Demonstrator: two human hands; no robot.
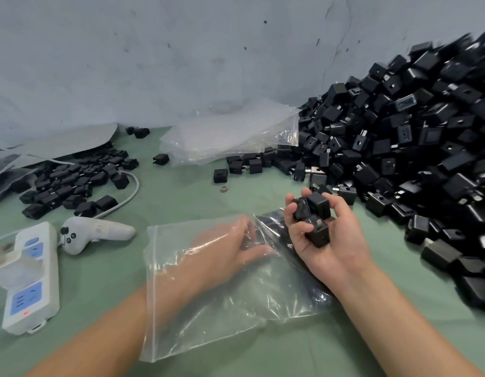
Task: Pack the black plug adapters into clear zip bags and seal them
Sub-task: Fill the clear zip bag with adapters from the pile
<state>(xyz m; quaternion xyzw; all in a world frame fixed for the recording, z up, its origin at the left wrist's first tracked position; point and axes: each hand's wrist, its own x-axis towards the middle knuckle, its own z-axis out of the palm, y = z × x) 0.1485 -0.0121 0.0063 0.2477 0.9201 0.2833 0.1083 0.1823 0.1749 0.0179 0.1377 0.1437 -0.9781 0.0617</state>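
A clear zip bag (208, 303) lies on the green table in front of me. My left hand (230, 248) is pushed inside it through its zip mouth at the left, fingers fairly straight, seen through the plastic. Dark adapters (274, 221) show through the bag's far right corner. My right hand (325, 235) hovers palm up over that corner, fingers curled round three black plug adapters (313, 213). A huge heap of black plug adapters (415, 137) rises at the right.
A stack of unused clear zip bags (230, 134) lies at the back. A smaller adapter pile (72, 180) sits at the left beside grey sheets. A white power strip (29, 278) and a white hand controller (94, 232) lie at the near left. The blue-grey wall stands behind.
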